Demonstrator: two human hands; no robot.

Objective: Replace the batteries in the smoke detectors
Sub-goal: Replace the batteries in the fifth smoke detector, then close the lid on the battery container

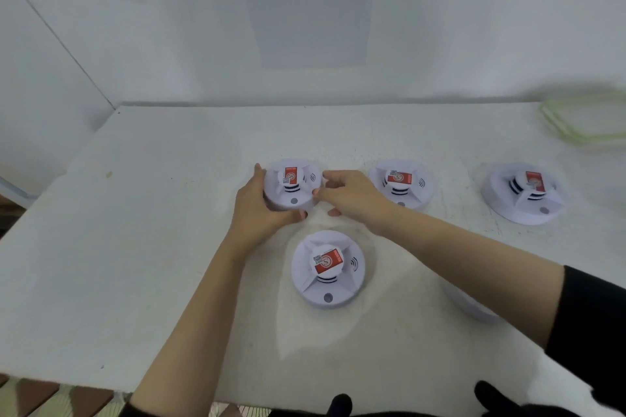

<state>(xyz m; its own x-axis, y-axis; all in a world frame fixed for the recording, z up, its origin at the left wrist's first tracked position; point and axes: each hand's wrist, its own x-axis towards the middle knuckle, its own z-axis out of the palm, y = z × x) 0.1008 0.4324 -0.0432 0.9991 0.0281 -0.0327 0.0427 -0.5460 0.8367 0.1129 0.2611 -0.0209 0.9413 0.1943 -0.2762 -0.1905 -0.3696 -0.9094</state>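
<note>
While the left hand [261, 205] curls round its left rim, the round white smoke detector [293, 184], red-labelled on its raised, vented centre, sits mid-counter [135, 247]; the right hand [352, 196] holds its right rim with curled fingertips.

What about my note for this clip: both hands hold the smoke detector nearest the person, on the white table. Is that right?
Not quite. The head view shows the left hand and right hand holding the leftmost detector of the far row on the white table. The nearest detector lies untouched in front of them.
</note>
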